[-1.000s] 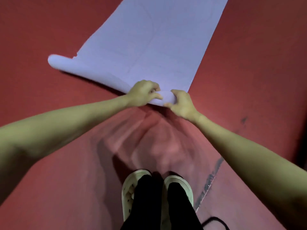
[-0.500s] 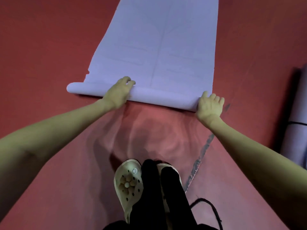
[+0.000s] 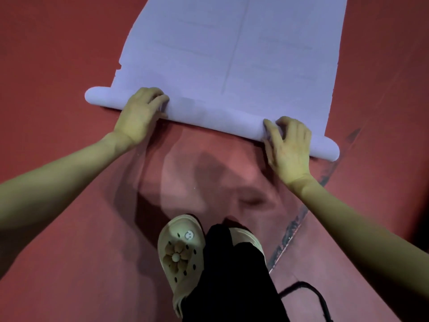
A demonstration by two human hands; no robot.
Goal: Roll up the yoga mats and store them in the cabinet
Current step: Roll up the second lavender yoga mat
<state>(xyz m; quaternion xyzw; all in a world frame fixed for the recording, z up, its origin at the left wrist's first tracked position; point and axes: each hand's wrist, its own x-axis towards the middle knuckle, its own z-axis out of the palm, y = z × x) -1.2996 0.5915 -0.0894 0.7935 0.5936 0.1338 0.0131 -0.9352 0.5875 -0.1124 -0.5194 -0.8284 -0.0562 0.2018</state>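
Observation:
A pale purple yoga mat (image 3: 232,54) lies flat on the red floor and runs away from me past the top edge. Its near end is wound into a thin roll (image 3: 216,117) that slants from upper left to lower right. My left hand (image 3: 139,115) sits on the roll near its left end, fingers curled over the top of it. Close to the right end, my right hand (image 3: 290,145) grips the roll with bent fingers and the thumb laid along it. No cabinet is in view.
My feet in beige clogs (image 3: 181,252) and black trousers stand just behind the roll. A dark scuffed line (image 3: 299,219) crosses the red floor (image 3: 58,66) at the right. A black cord (image 3: 311,291) loops at the bottom right.
My hands have shifted along the roll: the left toward its left end, the right inward from the right tip, now curled over it. The roll lies closer to me and the view has tilted.

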